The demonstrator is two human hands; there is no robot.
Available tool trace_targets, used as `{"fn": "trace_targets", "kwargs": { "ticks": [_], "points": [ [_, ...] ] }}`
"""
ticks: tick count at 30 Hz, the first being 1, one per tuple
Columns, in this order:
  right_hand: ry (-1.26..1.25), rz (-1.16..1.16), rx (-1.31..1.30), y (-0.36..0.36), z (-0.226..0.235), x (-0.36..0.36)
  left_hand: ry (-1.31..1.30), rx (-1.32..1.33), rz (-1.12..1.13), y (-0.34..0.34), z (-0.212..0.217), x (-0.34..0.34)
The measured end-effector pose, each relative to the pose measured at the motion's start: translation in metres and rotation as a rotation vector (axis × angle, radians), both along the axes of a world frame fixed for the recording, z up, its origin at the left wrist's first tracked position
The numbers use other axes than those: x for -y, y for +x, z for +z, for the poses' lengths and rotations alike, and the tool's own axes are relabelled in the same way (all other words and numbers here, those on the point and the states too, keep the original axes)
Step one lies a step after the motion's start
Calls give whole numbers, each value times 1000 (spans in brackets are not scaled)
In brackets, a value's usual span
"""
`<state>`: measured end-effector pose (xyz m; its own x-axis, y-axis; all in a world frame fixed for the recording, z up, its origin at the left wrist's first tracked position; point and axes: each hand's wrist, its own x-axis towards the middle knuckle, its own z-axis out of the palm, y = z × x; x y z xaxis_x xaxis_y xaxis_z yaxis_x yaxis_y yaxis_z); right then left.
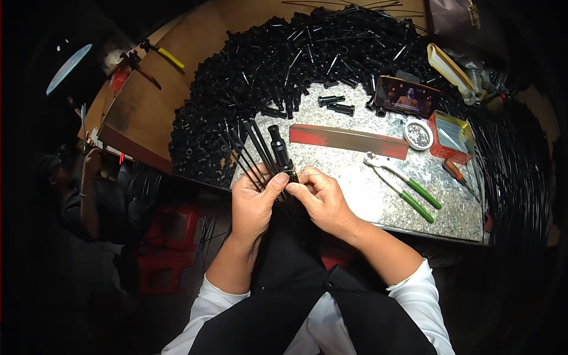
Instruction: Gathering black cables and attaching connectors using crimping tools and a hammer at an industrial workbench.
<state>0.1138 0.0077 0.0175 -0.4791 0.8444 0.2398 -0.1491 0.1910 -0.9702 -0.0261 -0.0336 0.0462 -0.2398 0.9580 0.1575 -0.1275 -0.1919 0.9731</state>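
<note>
My left hand (251, 204) is closed round a bunch of thin black rods (244, 158) and a ribbed black tubular part (278, 145). The rods fan up and to the left; the tube stands nearly upright beside them. My right hand (327, 204) meets it at the tube's lower end, thumb and fingertips pinched together. A thin pale sliver shows by those fingertips, too small to name. Both hands are over the front edge of the speckled worktop (361, 195). The lower ends of the rods fade into the dark clothing behind.
A large heap of black tubular parts (236, 89) covers the back and left. On the worktop lie a red-brown bar (349, 141), green-handled pliers (411, 192), a white bowl (408, 139) of small metal bits, a red tin (452, 155), a screwdriver (454, 170) and a propped phone (408, 97). Another person (89, 195) sits left.
</note>
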Motion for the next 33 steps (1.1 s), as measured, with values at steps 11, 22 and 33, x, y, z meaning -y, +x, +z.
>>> {"fn": "trace_targets", "kwargs": {
  "ticks": [11,22,33],
  "points": [
    [-143,81,-88,-6,0,7,110,-33,57,-6,-7,16],
    [-390,353,-109,0,3,2,156,-82,39,-13,-11,29],
    [-407,388,-135,-6,3,2,159,-184,43,-10,1,42]
  ]
}}
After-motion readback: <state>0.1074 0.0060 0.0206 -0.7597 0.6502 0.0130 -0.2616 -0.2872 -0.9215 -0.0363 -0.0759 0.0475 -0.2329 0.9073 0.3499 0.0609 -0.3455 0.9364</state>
